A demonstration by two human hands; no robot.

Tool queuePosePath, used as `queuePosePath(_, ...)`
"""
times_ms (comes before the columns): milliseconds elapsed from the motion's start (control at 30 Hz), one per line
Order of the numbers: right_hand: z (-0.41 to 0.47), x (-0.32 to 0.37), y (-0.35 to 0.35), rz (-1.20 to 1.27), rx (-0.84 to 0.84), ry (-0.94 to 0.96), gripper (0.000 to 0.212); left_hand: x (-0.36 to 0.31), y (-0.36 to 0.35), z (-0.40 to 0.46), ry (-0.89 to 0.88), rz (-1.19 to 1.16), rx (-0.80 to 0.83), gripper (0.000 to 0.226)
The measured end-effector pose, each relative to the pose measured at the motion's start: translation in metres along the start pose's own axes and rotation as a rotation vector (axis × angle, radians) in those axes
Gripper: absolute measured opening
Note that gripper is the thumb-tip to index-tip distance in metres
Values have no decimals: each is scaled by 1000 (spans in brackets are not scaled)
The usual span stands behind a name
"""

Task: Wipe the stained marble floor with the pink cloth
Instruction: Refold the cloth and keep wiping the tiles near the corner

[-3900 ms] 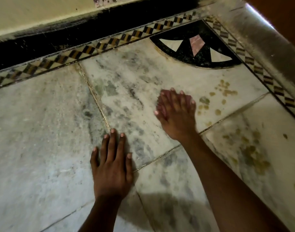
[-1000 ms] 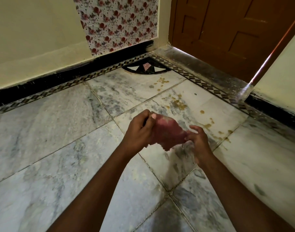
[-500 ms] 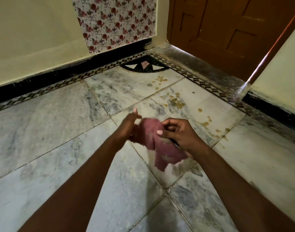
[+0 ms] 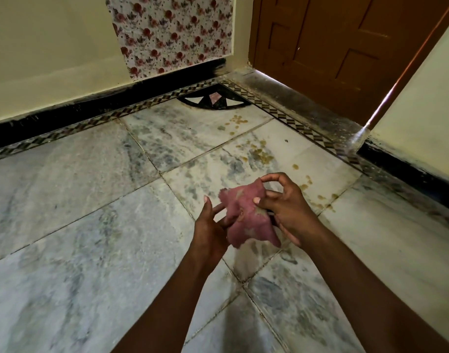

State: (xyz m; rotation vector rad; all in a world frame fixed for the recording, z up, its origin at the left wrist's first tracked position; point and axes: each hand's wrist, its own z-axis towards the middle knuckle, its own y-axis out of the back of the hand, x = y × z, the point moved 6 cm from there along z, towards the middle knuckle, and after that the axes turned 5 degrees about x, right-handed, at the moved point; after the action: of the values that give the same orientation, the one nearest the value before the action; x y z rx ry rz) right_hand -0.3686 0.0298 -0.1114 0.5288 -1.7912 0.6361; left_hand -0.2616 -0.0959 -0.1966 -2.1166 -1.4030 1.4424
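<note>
I hold a small pink cloth [image 4: 246, 217] with yellowish marks in the air between both hands, above the grey-veined marble floor [image 4: 96, 225]. My right hand [image 4: 287, 212] pinches the cloth's right edge with thumb and fingers. My left hand [image 4: 213, 225] touches its left side, fingers partly under the fabric. Yellow-brown stains [image 4: 262, 155] dot the tiles beyond my hands, towards the corner, with more spots [image 4: 322, 200] to the right of my right hand.
A brown wooden door [image 4: 340, 44] stands at the back right behind a dark threshold [image 4: 302, 103]. A black skirting and patterned border [image 4: 96, 118] run along the cream wall. A black inlay [image 4: 213, 100] fills the floor corner. A floral sheet [image 4: 172, 34] covers part of the wall.
Earlier my hands lay flat on the floor near the corner. Since then I have risen back, and both hands have been turning and rearranging the pink cloth in the air.
</note>
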Motion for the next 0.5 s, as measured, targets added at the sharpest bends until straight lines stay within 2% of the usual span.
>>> queuePosePath(67,3,-4,12,-44,-62,11,48,-8,-1,1,-45,118,5,45)
queuePosePath(133,7,-6,19,-93,-95,13,48,-15,5,6,-110,211,-30,23)
queuePosePath(233,21,-9,26,-185,-85,26,38,-30,9,16,-240,309,-52,31)
queuePosePath(400,39,-19,40,-531,-104,66,41,-54,-1,30,-457,660,-76,26)
queuePosePath(500,40,-19,57,-697,-202,102,22,-52,-21,45,-516,911,-37,29)
